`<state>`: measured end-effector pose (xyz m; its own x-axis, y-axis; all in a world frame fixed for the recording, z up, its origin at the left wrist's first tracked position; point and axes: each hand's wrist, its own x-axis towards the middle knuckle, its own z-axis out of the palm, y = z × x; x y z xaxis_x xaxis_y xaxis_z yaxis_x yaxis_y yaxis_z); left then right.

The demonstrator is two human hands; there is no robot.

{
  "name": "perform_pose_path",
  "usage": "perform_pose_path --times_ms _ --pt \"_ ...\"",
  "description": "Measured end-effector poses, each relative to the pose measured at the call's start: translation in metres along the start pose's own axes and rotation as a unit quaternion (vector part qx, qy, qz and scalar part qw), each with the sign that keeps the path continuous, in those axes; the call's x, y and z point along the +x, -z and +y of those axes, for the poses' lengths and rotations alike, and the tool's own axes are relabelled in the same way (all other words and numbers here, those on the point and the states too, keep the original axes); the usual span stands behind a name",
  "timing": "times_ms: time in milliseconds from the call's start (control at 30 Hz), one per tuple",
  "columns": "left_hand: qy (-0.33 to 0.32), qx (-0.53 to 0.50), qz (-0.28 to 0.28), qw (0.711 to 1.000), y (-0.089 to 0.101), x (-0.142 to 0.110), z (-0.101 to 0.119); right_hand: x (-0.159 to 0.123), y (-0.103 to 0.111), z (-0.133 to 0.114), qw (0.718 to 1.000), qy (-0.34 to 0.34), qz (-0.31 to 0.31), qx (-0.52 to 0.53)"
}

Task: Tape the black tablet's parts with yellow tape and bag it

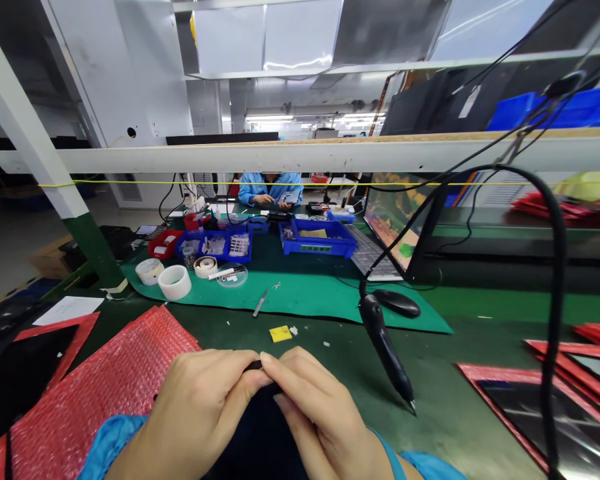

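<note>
At the bottom middle, my left hand (197,400) and my right hand (323,407) meet with thumbs and forefingers pinching the top edge of a dark, flat-looking piece (260,437). Most of that piece is hidden by my hands or cut off by the lower border, so its exact kind does not show. Just beyond my fingertips a small yellow pad (281,334) lies on the table. To the right of my right hand, a black electric screwdriver (387,347) hangs from its cable, bit pointing down. Red bubble-wrap bags (105,367) lie beside my left hand.
A green mat (310,293) carries tweezers (261,303), tape rolls (175,282) and a mouse (397,303). Blue bins (317,248) and a laptop (397,220) stand behind. Black panels on red bags (545,413) lie right. Across the bench sits a person in blue (270,190).
</note>
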<state>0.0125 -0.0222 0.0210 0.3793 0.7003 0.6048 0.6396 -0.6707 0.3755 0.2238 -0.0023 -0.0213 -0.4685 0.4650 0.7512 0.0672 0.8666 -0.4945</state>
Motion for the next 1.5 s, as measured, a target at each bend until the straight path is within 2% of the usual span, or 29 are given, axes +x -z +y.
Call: perform_pose_path --times_ms 100,267,333,433,500,567,633,667,833,967,1133,1300,1400,1500 --pt "-0.005 0.008 -0.003 1.000 0.000 0.000 -0.002 0.001 0.003 0.003 1.000 0.017 -0.012 -0.022" --pt "-0.003 0.015 -0.071 0.997 0.009 0.003 -0.002 0.003 0.001 0.005 0.998 0.050 -0.001 -0.024" --pt "-0.016 0.010 -0.074 0.997 0.015 0.004 -0.001 0.005 0.003 0.004 0.998 0.063 0.011 -0.019" --pt "-0.017 0.019 -0.069 0.997 0.023 -0.003 -0.003 0.009 0.014 0.005 0.996 0.086 0.003 0.005" --pt "-0.008 0.022 -0.081 0.996 0.028 -0.013 -0.008 0.010 0.025 0.015 0.998 0.056 0.016 -0.005" --pt "0.014 0.023 -0.107 0.994 0.031 -0.026 -0.013 0.009 0.035 0.034 0.995 -0.032 0.038 -0.082" --pt "0.038 0.024 -0.131 0.990 0.032 -0.035 -0.015 0.007 0.039 0.064 0.975 -0.128 0.014 -0.178" --pt "0.044 0.026 -0.135 0.990 0.032 -0.037 -0.015 0.004 0.037 0.081 0.969 -0.152 -0.005 -0.196" --pt "-0.002 0.031 -0.084 0.996 0.030 -0.022 -0.003 -0.019 0.008 0.158 0.924 -0.244 -0.127 -0.266" --pt "-0.017 0.047 -0.059 0.997 0.028 -0.007 0.006 -0.036 -0.011 0.184 0.901 -0.262 -0.194 -0.286" --pt "-0.017 0.037 -0.080 0.996 0.027 -0.007 0.008 -0.041 -0.016 0.188 0.896 -0.272 -0.202 -0.287" --pt "-0.016 0.022 -0.083 0.996 0.026 -0.008 0.009 -0.031 -0.017 0.179 0.916 -0.292 -0.144 -0.233" --pt "-0.017 0.020 -0.078 0.997 0.025 -0.007 0.009 -0.015 -0.008 0.161 0.939 -0.285 -0.087 -0.174" --pt "-0.018 0.011 -0.079 0.997 0.024 -0.007 0.009 0.000 0.007 0.123 0.957 -0.270 -0.012 -0.101"
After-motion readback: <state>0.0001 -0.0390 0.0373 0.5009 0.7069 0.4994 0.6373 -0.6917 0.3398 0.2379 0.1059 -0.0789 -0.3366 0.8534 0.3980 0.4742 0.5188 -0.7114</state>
